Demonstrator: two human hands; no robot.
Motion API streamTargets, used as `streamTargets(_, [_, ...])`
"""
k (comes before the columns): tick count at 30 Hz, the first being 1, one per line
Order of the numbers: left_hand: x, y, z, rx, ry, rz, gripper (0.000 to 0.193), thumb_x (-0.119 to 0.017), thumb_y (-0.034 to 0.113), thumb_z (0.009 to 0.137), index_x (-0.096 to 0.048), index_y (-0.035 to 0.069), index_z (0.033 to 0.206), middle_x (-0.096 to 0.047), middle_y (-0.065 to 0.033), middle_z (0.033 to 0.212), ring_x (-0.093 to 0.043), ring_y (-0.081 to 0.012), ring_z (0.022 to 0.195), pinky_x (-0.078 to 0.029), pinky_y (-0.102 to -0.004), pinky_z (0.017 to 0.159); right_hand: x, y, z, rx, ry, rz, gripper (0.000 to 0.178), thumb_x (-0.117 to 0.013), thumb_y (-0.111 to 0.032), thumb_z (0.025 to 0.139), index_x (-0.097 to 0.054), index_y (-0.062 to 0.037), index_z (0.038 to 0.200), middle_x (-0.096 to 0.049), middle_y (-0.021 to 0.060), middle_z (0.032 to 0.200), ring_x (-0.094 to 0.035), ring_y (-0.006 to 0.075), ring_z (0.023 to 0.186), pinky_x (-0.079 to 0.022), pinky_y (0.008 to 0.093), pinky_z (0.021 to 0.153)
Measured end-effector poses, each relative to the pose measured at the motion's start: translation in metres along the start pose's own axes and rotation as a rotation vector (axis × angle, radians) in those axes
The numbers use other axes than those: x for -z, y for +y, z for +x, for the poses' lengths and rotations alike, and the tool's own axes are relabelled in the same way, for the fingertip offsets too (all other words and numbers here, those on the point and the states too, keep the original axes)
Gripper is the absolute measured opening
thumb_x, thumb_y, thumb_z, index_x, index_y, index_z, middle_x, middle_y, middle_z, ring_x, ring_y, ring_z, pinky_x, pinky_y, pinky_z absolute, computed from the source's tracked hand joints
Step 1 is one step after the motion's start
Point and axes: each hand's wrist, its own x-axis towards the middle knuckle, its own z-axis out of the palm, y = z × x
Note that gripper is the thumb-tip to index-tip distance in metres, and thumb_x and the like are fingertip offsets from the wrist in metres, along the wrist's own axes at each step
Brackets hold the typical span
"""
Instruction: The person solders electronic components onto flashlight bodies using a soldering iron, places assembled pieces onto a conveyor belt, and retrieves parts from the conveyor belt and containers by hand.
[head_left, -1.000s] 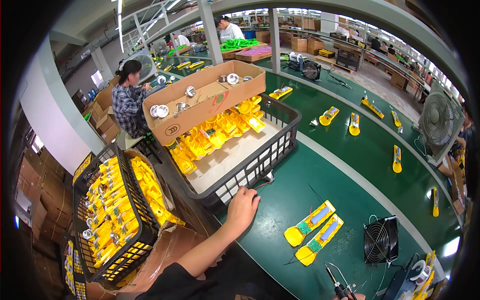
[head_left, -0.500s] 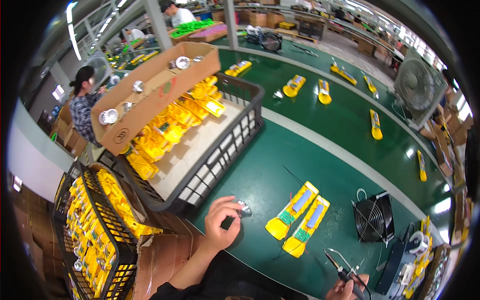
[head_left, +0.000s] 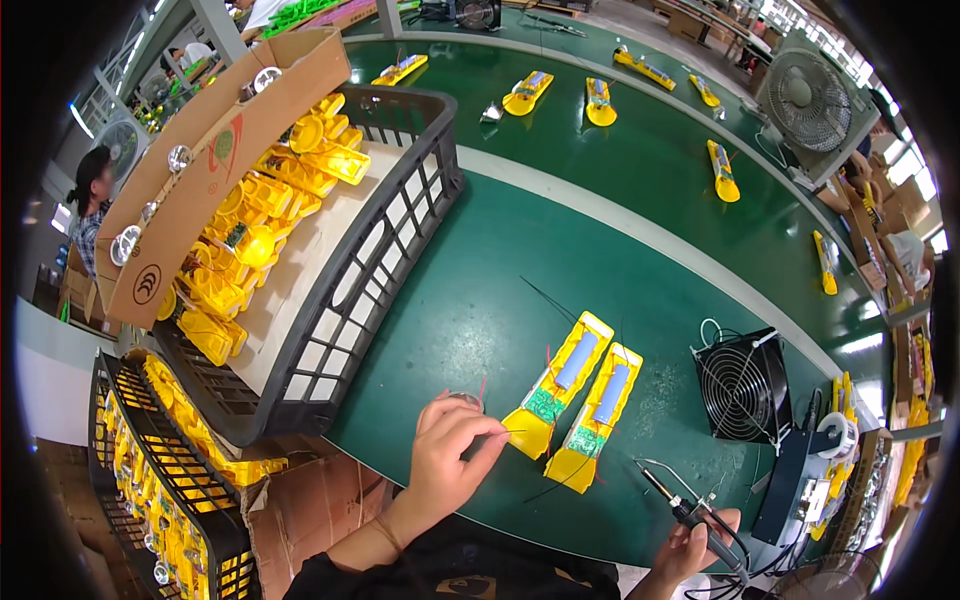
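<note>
My left grip (head_left: 448, 460) is at the lower middle of the frame, thumb and forefinger pinched on a thin dark wire (head_left: 517, 431) whose end reaches over the lower part of the left casing (head_left: 525, 434). A silvery reflector (head_left: 466, 400) shows just past my knuckles, mostly hidden, with a red lead (head_left: 484, 388) beside it; I cannot tell whether my other fingers touch it. My right grip (head_left: 692, 545), at the lower right, is wrapped around a soldering iron (head_left: 688, 513), its tip toward the upper left, apart from the casings.

The left casing and the right casing (head_left: 570, 471), both yellow, lie side by side on the green counter (head_left: 450, 300), right of the frame's centre. Each carries a blue cell (head_left: 576, 361) and a green board (head_left: 545, 404). To their right stands a black fan (head_left: 742, 388), and beyond it, near the right edge, a spool (head_left: 838, 435).

At the left, a black crate (head_left: 262, 425) holds yellow parts (head_left: 255, 245) beside a carton (head_left: 190, 215). Across the upper right, other casings (head_left: 722, 172) lie spread on a green surface (head_left: 640, 180).
</note>
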Motion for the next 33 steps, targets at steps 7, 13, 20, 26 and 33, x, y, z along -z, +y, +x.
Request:
streamTargets(7, [-0.008, 0.011, -0.011, 0.091, 0.097, 0.159, 0.016, -0.070, 0.010, 0.062, -0.059, 0.011, 0.074, -0.053, -0.0025, 0.086, -0.050, -0.0228, 0.086, -0.033, -0.0452, 0.086, -0.011, 0.000, 0.003, -0.016, -0.036, -0.027, 0.038, -0.065, -0.025, 0.071, -0.034, -0.0045, 0.073, -0.039, 0.0021, 0.050, -0.035, 0.0062, 0.035, -0.032, 0.0150, 0.036])
streamTargets(13, [-0.016, 0.013, -0.001, 0.116, 0.120, 0.163, 0.015, -0.070, 0.007, 0.060, -0.059, 0.011, 0.069, -0.045, -0.0080, 0.107, -0.037, -0.0337, 0.107, -0.026, -0.0486, 0.092, -0.039, -0.006, 0.004, 0.089, -0.095, -0.102, 0.043, -0.064, -0.034, 0.070, -0.037, -0.0009, 0.071, -0.037, 0.0008, 0.053, -0.038, 0.0067, 0.036, -0.034, 0.0160, 0.038])
streamTargets(20, [-0.017, 0.012, 0.007, 0.183, 0.106, 0.154, 0.015, -0.071, 0.009, 0.058, -0.059, 0.013, 0.066, -0.046, -0.0068, 0.110, -0.037, -0.0344, 0.108, -0.025, -0.0523, 0.091, -0.083, -0.006, -0.003, -0.084, -0.220, -0.148, 0.039, -0.065, -0.024, 0.071, -0.035, -0.0021, 0.081, -0.047, 0.0067, 0.056, -0.043, 0.0088, 0.041, -0.036, 0.0170, 0.040])
streamTargets(26, [-0.018, 0.009, 0.012, 0.220, 0.123, 0.130, 0.014, -0.069, 0.015, 0.061, -0.058, 0.015, 0.068, -0.047, -0.0038, 0.112, -0.038, -0.0319, 0.108, -0.021, -0.0550, 0.092, -0.095, 0.007, -0.004, -0.137, -0.245, -0.213, 0.035, -0.063, -0.022, 0.070, -0.035, -0.0023, 0.079, -0.043, 0.0036, 0.060, -0.044, 0.0060, 0.045, -0.040, 0.0146, 0.042])
streamTargets(33, [-0.021, 0.008, 0.015, 0.223, 0.116, 0.137, 0.014, -0.069, 0.016, 0.060, -0.057, 0.016, 0.067, -0.048, -0.0031, 0.113, -0.040, -0.0313, 0.107, -0.020, -0.0562, 0.091, -0.095, 0.015, -0.004, -0.126, -0.245, -0.166, 0.036, -0.062, -0.026, 0.075, -0.036, -0.0004, 0.080, -0.048, 0.0058, 0.051, -0.045, 0.0073, 0.039, -0.039, 0.0173, 0.041])
